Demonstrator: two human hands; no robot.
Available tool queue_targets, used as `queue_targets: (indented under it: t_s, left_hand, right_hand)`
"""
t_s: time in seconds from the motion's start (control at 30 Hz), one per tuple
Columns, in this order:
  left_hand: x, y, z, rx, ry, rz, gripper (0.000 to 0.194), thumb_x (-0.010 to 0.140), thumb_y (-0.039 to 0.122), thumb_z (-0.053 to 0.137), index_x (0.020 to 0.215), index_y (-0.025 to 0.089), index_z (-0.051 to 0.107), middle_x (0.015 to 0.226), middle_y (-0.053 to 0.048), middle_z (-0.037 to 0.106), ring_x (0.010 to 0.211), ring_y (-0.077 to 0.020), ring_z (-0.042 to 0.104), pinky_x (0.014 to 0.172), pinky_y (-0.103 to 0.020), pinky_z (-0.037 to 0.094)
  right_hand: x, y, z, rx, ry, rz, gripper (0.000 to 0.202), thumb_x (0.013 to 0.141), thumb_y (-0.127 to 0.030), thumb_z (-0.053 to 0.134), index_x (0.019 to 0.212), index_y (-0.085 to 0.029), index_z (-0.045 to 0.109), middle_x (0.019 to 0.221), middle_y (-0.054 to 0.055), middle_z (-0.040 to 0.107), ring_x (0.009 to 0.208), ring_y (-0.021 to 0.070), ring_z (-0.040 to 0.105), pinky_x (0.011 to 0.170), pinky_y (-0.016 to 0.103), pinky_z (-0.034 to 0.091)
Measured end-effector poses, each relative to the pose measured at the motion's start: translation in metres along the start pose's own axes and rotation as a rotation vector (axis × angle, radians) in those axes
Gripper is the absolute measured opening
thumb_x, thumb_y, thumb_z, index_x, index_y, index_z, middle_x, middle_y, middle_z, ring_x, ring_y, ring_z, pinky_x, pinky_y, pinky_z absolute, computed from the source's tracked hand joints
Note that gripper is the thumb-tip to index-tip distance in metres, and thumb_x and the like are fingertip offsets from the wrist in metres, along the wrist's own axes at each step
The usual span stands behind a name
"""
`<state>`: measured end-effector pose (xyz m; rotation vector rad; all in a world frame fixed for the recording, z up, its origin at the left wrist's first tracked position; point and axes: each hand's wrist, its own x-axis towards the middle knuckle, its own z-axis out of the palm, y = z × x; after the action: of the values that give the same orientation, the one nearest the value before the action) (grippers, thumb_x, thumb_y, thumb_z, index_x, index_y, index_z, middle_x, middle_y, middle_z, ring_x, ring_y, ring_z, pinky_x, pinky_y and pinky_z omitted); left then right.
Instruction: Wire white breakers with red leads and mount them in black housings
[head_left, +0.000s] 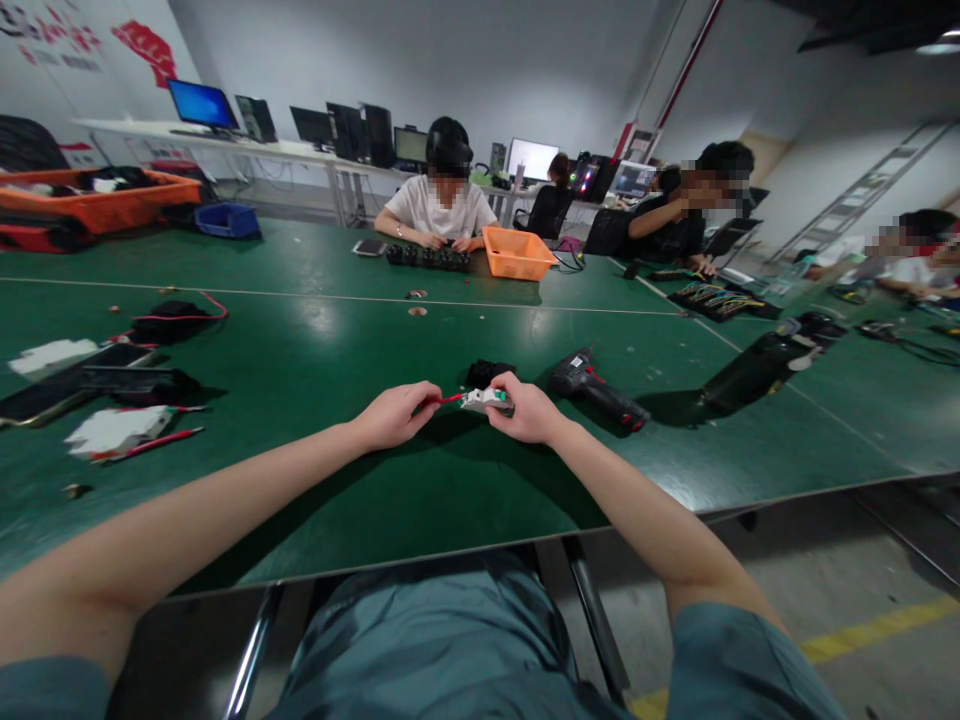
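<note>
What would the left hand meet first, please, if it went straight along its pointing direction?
Past the thin red piece in its grip, the left hand would probably meet the small white plastic-looking block with green parts in the right hand; depth is unclear.

The tabletop (pixel 337 345) looks smooth and glossy, the held white device (pixel 475 401) plastic

Forearms (pixel 255 492) angled inward; left hand (pixel 392 414), right hand (pixel 529 410) close together, fingers (pixel 430 392) pinched
</note>
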<state>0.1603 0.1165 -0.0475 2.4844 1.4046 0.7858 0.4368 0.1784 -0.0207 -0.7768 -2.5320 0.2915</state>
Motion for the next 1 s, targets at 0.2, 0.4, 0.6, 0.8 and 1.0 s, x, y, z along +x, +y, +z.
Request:
queue_targets:
  t_s: [0.2, 0.4, 0.6, 0.8, 1.0]
  left_hand:
    - [-0.0010, -0.0010, 0.0001, 0.027, 0.012, 0.049, 0.019, 0.098, 0.032, 0.043, 0.107, 0.020, 0.056, 0.097, -0.005, 0.065, 0.082, -0.0182, 0.062, 0.070, -0.030, 0.048]
    - [-0.0010, -0.0029, -0.0012, 0.057, 0.079, 0.089, 0.015, 0.097, 0.029, 0.047, 0.104, 0.020, 0.056, 0.097, -0.005, 0.064, 0.085, -0.0179, 0.061, 0.074, -0.031, 0.048]
    - [-0.0008, -0.0031, -0.0026, 0.056, 0.105, 0.112, 0.014, 0.096, 0.027, 0.047, 0.103, 0.020, 0.057, 0.096, -0.005, 0.064, 0.086, -0.0176, 0.061, 0.075, -0.031, 0.049]
    - [-0.0011, -0.0037, -0.0022, 0.062, 0.069, 0.107, 0.018, 0.097, 0.030, 0.046, 0.104, 0.019, 0.058, 0.096, -0.006, 0.065, 0.085, -0.0178, 0.062, 0.075, -0.031, 0.049]
    - [-0.0017, -0.0033, -0.0035, 0.062, 0.007, 0.107, 0.021, 0.097, 0.032, 0.044, 0.106, 0.020, 0.059, 0.097, -0.006, 0.067, 0.085, -0.0181, 0.063, 0.075, -0.031, 0.048]
  right_hand:
    - [0.0001, 0.0009, -0.0009, -0.010, 0.000, 0.009, 0.030, 0.085, -0.034, 0.059, 0.111, -0.020, 0.048, 0.087, 0.004, 0.069, 0.065, 0.0174, 0.061, 0.059, 0.025, 0.039]
    - [0.0001, -0.0006, -0.0004, -0.028, -0.055, -0.009, 0.031, 0.086, -0.034, 0.060, 0.112, -0.021, 0.048, 0.091, 0.004, 0.069, 0.071, 0.0190, 0.064, 0.062, 0.026, 0.040]
    - [0.0002, -0.0040, -0.0026, -0.036, -0.097, -0.025, 0.030, 0.087, -0.033, 0.060, 0.112, -0.021, 0.049, 0.091, 0.004, 0.070, 0.072, 0.0194, 0.065, 0.063, 0.027, 0.040]
    - [0.0004, -0.0042, -0.0005, -0.067, -0.118, -0.056, 0.032, 0.090, -0.036, 0.061, 0.115, -0.020, 0.050, 0.096, 0.006, 0.070, 0.080, 0.0212, 0.066, 0.067, 0.028, 0.041]
    - [-0.0001, -0.0034, 0.0026, -0.083, -0.149, -0.067, 0.032, 0.092, -0.037, 0.059, 0.118, -0.020, 0.051, 0.098, 0.007, 0.070, 0.081, 0.0218, 0.065, 0.068, 0.028, 0.041]
